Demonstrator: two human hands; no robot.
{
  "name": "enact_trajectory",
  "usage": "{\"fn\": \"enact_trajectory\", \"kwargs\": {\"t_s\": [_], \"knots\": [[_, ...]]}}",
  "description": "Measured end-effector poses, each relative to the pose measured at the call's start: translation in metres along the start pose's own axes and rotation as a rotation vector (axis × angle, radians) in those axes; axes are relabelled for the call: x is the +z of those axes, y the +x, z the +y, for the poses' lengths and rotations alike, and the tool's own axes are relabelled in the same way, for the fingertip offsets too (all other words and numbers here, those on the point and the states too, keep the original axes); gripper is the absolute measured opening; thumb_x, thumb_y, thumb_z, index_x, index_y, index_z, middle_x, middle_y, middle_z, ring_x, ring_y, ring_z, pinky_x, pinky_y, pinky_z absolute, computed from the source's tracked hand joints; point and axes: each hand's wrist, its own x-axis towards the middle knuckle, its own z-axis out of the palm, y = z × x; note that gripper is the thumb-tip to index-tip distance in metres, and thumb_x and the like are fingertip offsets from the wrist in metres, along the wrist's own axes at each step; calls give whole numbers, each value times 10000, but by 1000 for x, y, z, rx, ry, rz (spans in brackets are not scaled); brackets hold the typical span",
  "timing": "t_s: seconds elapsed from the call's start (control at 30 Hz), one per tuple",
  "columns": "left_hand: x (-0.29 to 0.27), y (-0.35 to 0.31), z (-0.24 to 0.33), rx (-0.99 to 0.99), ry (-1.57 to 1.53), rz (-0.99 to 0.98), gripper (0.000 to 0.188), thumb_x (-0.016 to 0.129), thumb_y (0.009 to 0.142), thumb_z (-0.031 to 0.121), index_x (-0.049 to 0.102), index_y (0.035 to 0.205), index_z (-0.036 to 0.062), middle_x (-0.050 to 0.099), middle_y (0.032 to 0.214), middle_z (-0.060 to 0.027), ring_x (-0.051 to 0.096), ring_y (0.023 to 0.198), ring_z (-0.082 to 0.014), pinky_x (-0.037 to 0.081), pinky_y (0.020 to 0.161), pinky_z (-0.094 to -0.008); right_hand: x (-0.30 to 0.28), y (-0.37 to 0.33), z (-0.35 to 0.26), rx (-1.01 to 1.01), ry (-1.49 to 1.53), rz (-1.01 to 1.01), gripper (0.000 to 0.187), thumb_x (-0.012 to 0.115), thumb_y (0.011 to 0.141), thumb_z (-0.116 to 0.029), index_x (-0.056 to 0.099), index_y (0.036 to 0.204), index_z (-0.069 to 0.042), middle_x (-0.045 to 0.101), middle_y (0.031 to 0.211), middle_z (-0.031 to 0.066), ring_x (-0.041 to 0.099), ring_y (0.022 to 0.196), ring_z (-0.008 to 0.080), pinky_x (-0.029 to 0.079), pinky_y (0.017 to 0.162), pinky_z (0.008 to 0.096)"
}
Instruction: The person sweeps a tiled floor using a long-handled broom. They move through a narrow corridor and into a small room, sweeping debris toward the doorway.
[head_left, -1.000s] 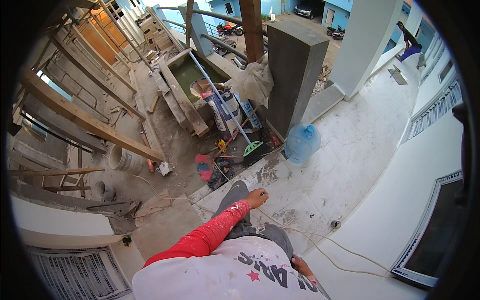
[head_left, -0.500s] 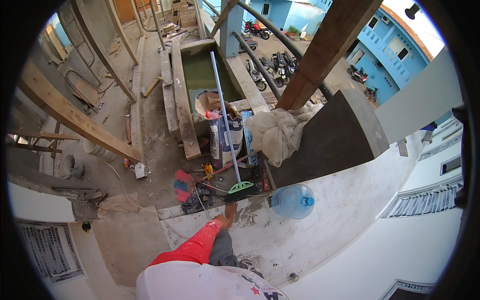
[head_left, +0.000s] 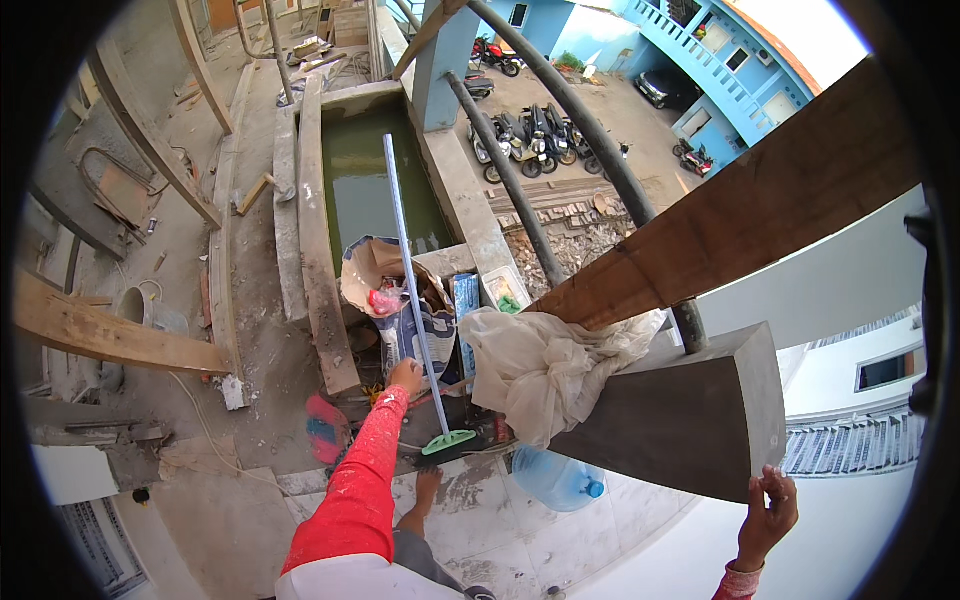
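My left hand (head_left: pixel 406 374) reaches forward beside the broom (head_left: pixel 415 285), just left of its pale blue handle, its fingers loosely bent with nothing visible in them. The broom leans upright, its green head on the floor near my bare foot. Behind the hand stands an opened paper sack (head_left: pixel 405 335), blue and white, with something red in its mouth. My right hand (head_left: pixel 768 510) is raised at the lower corner of a dark grey plastered wall (head_left: pixel 670 425), fingers partly curled and apart. Whether it touches the corner is hard to tell.
A big blue water bottle (head_left: pixel 555 480) lies by the wall. A whitish sheet (head_left: pixel 545 365) is bunched under a slanting wooden beam (head_left: pixel 740 185). Beyond the sack is a concrete tank (head_left: pixel 310 200) of green water. Wooden props (head_left: pixel 110 335) and a bucket (head_left: pixel 150 308) stand left.
My left hand has moved up and forward from near my foot to beside the broom handle. My right hand has come into view at the wall's corner. The whole view has shifted.
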Motion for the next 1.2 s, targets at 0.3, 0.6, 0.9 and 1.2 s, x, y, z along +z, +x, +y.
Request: {"fn": "enact_trajectory", "kwargs": {"t_s": [0.3, 0.6, 0.9, 1.2], "knots": [[-23, 147, 80, 229, -50, 559, 491, 644, 838, 286, 494, 1228, 28, 546, 1198, -206, 500, 1116, -399, 386, 981, -469, 55, 49, 27, 416, 334, 191, 181, 552, 966, -149, 587, 1088, -21, 635, 1006, 68, 594, 854, 116, 493, 799, 262], [-18, 246, 70, -11, -693, 372, 906, 735, 785, 476, 323, 1371, -79, 487, 1292, -282, 493, 1206, -378, 395, 1008, -433, 79, 67, -6, 15, -235, 7, 179, 612, 868, -177, 596, 938, -13, 601, 980, 136, 569, 936, 277, 463, 830, 365], [-9, 228, 98, 1, -142, 362, 625, 753, 734, 355, 553, 1187, -27, 626, 1111, -228, 606, 1045, -365, 453, 937, -428, 79, 62, -1, 16, -339, 7, 192, 631, 840, -202, 591, 904, -26, 610, 948, 133, 571, 900, 299, 454, 807, 401], [9, 8, 113, 169, -506, 421, 426, 591, 935, 385, 577, 932, -41, 642, 737, -127, 614, 669, -265, 479, 668, -386, 70, 69, -15, -89, -393, 81, 146, 658, 778, -145, 622, 892, -62, 646, 958, 89, 593, 904, 289, 406, 934, 453]]}}
